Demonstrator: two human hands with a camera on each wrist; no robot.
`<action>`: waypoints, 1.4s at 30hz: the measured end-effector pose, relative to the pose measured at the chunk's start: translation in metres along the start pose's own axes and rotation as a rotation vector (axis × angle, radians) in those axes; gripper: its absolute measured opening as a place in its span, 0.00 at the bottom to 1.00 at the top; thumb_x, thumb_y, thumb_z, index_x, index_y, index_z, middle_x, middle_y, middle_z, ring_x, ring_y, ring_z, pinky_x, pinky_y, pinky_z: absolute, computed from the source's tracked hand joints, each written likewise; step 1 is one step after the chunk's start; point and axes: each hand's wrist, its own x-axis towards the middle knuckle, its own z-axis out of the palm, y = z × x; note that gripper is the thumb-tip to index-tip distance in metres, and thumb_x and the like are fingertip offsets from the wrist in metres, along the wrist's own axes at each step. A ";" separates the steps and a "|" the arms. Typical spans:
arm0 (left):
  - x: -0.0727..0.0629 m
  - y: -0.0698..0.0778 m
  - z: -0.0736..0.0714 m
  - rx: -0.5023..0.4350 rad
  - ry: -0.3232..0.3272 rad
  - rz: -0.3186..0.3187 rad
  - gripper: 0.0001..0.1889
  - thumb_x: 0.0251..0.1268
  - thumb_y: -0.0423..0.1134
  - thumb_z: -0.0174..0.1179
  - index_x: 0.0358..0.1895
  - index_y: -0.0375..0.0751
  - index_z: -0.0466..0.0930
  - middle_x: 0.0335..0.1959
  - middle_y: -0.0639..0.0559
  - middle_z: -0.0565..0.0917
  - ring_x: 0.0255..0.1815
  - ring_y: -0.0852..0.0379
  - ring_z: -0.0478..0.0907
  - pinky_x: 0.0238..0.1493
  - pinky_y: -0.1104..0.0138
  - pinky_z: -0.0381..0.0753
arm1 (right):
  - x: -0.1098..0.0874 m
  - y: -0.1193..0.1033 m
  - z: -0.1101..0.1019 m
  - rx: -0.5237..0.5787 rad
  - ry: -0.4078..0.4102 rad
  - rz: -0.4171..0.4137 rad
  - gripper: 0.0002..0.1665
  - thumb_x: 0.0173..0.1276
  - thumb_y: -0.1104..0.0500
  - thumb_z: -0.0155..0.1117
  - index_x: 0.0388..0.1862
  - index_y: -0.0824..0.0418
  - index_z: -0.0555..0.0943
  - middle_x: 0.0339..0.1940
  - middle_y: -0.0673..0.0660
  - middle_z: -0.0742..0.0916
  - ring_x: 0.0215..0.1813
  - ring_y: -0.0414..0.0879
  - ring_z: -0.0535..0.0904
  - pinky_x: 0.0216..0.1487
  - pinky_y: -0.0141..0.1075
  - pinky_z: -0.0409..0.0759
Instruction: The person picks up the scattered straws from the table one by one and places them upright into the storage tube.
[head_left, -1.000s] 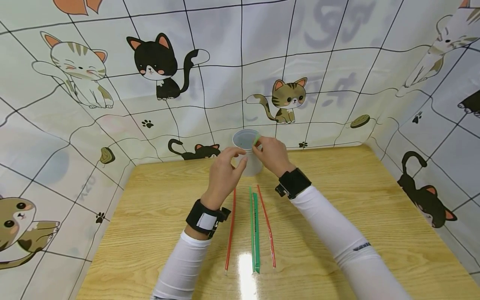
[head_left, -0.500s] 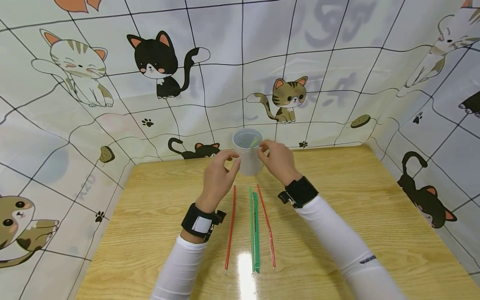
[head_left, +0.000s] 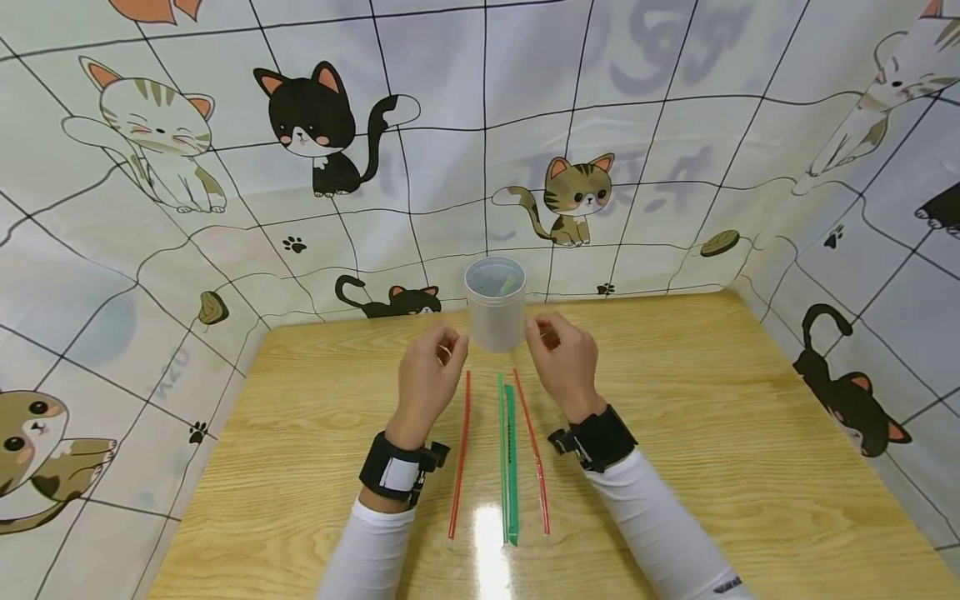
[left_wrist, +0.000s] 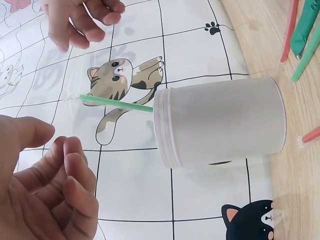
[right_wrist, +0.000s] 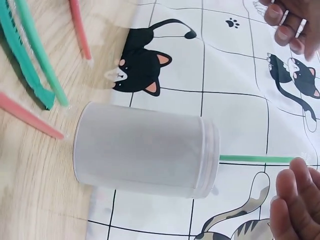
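A whitish plastic cup (head_left: 497, 327) stands upright at the back of the table. One green straw in clear wrapping (left_wrist: 117, 103) sticks out of its mouth, leaning to one side. My left hand (head_left: 427, 375) hovers at the front left of the cup, fingers loosely bent and holding nothing. On the other side, my right hand (head_left: 564, 362) is likewise bare, its fingers loosely curled. Between the hands and toward me lie a red straw (head_left: 460, 454), a thin green straw (head_left: 503, 458), a wider dark green wrapped straw (head_left: 513, 483) and another red straw (head_left: 534, 454).
The wooden table (head_left: 675, 400) meets a cat-print cloth (head_left: 442, 200) at the back, close behind the cup. The same cloth rises along both sides. Bare wood shows left and right of the straws.
The right hand held a green straw at the cup's rim, then let it go; it now rests inside. Both hands have drawn back toward me, away from the cup's mouth.
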 end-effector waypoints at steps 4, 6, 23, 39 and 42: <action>-0.005 -0.002 -0.001 0.037 -0.022 -0.014 0.11 0.73 0.42 0.61 0.30 0.42 0.81 0.24 0.49 0.84 0.22 0.57 0.75 0.24 0.68 0.69 | -0.009 -0.001 0.000 0.022 0.024 0.008 0.13 0.78 0.57 0.58 0.43 0.63 0.86 0.30 0.60 0.89 0.30 0.50 0.84 0.36 0.41 0.81; -0.007 -0.004 -0.001 0.056 -0.037 -0.023 0.12 0.73 0.43 0.61 0.30 0.43 0.81 0.24 0.50 0.84 0.22 0.59 0.74 0.24 0.68 0.69 | -0.012 -0.002 0.000 0.034 0.024 0.012 0.13 0.77 0.57 0.59 0.41 0.64 0.86 0.29 0.60 0.89 0.29 0.50 0.84 0.35 0.41 0.81; -0.017 -0.025 0.002 0.146 -0.212 -0.175 0.14 0.72 0.49 0.62 0.29 0.46 0.80 0.27 0.51 0.84 0.18 0.60 0.70 0.17 0.68 0.66 | -0.029 0.002 0.005 0.061 0.041 0.038 0.09 0.73 0.61 0.62 0.37 0.65 0.87 0.25 0.58 0.89 0.25 0.48 0.83 0.31 0.38 0.81; -0.027 -0.047 0.026 0.311 -0.473 -0.227 0.15 0.63 0.49 0.70 0.28 0.44 0.80 0.17 0.56 0.75 0.17 0.59 0.69 0.19 0.67 0.63 | -0.034 0.002 0.008 0.101 0.013 0.080 0.10 0.75 0.60 0.61 0.39 0.65 0.87 0.28 0.58 0.90 0.28 0.48 0.84 0.35 0.38 0.82; -0.029 -0.051 0.029 0.368 -0.463 -0.231 0.18 0.60 0.49 0.72 0.21 0.45 0.77 0.15 0.56 0.74 0.16 0.59 0.69 0.18 0.67 0.62 | -0.034 0.002 0.008 0.102 0.011 0.082 0.10 0.75 0.60 0.61 0.39 0.64 0.87 0.28 0.58 0.90 0.28 0.48 0.84 0.35 0.39 0.82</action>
